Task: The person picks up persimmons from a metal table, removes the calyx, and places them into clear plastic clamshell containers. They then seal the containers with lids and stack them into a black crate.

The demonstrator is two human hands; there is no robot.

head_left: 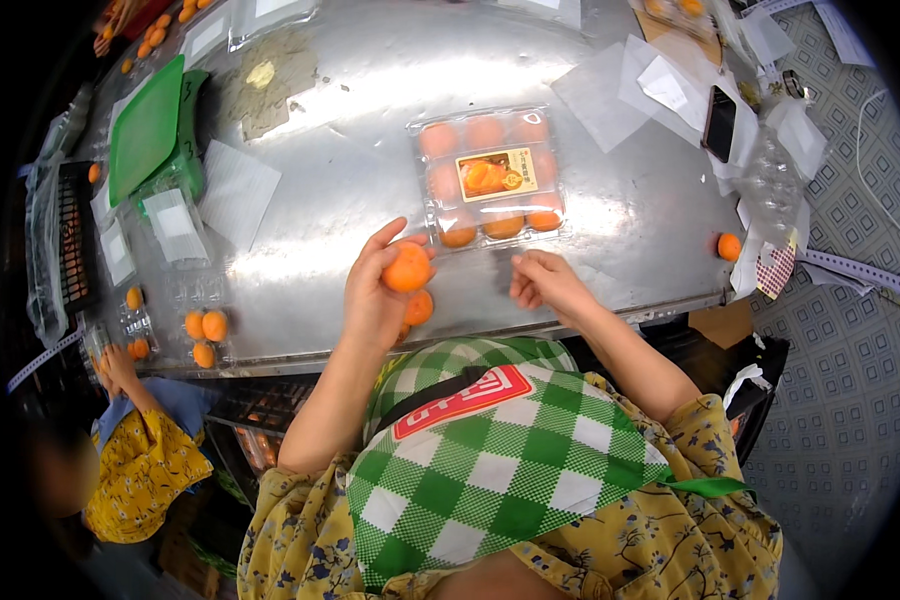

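Note:
My left hand [368,300] is closed around a mandarin [407,267], its fingers curled behind and beside the fruit. Just below it, at the table's near edge, a second mandarin [418,308] sits partly over another one. A clear plastic clamshell box [553,150] filled with several mandarins lies closed in front of me, with a gold and brown label on its lid. My right hand [553,285] hovers near the box's lower right corner, apart from it. Its fingers are curled in, and nothing shows in them.
The metal table [320,200] holds a green tray [150,130] at left and a clear tray with mandarins [208,325] beside a co-worker's hands [118,365]. At right are a phone [720,123], thin white sheets [610,95], crumpled plastic and a loose mandarin [729,246].

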